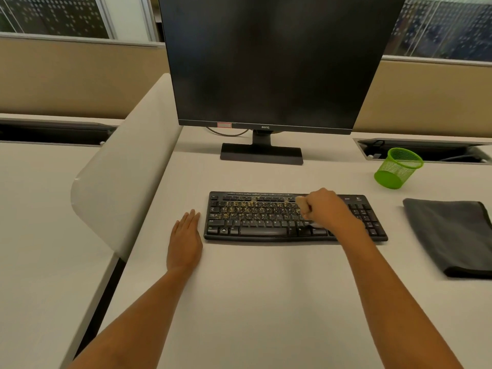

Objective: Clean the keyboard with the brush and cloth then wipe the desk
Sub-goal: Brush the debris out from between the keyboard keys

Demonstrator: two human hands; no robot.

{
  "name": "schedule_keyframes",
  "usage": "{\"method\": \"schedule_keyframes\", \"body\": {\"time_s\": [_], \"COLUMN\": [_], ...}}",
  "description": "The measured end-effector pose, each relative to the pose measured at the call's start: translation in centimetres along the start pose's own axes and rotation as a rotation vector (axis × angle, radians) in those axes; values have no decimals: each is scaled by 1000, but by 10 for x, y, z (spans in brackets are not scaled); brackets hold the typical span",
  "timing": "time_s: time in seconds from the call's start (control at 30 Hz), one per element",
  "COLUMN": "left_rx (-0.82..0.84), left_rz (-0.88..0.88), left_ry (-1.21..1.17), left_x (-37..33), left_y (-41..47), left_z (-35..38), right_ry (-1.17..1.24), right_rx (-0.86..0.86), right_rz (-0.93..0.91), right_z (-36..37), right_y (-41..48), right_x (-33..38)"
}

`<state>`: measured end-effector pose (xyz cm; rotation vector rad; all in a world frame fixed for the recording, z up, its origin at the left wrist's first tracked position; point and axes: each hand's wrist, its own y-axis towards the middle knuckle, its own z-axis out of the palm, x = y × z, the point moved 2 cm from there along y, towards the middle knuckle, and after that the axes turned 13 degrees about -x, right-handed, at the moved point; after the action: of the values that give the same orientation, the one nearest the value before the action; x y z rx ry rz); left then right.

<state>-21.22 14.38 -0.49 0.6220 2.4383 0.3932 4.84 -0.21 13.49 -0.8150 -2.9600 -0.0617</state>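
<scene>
A black keyboard lies on the pale desk in front of the monitor, with yellowish crumbs scattered over its upper key rows. My right hand is closed in a fist over the right half of the keys, gripping a brush; its wooden handle end sticks out at the thumb side and pale bristles show below the hand. My left hand rests flat on the desk just left of the keyboard, fingers together, holding nothing. A folded dark grey cloth lies at the right.
A black monitor on its stand is behind the keyboard. A green mesh cup sits at the back right beside a cable slot. A white divider panel borders the desk on the left.
</scene>
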Motion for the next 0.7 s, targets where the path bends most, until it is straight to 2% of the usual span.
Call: {"method": "schedule_keyframes", "body": {"time_s": [0.2,0.27,0.33,0.53,0.6,0.7], "left_rx": [-4,-2,-2,-4,-7,-7], "left_rz": [-9,-10,-8,-7,-10,-9], "left_ry": [1,-3,-3,11,9,9], "left_x": [0,1,1,2,1,1], "left_y": [0,0,0,1,1,0], "left_z": [1,1,1,3,3,3], "right_ry": [460,652,718,566,331,46], "right_rx": [21,0,-38,-186,-199,-86], "right_rz": [-206,-201,-153,88,146,164], "right_z": [22,23,15,-21,-28,-25], "right_y": [1,0,1,1,0,-6], "right_x": [77,86,80,7,-19,-33]}}
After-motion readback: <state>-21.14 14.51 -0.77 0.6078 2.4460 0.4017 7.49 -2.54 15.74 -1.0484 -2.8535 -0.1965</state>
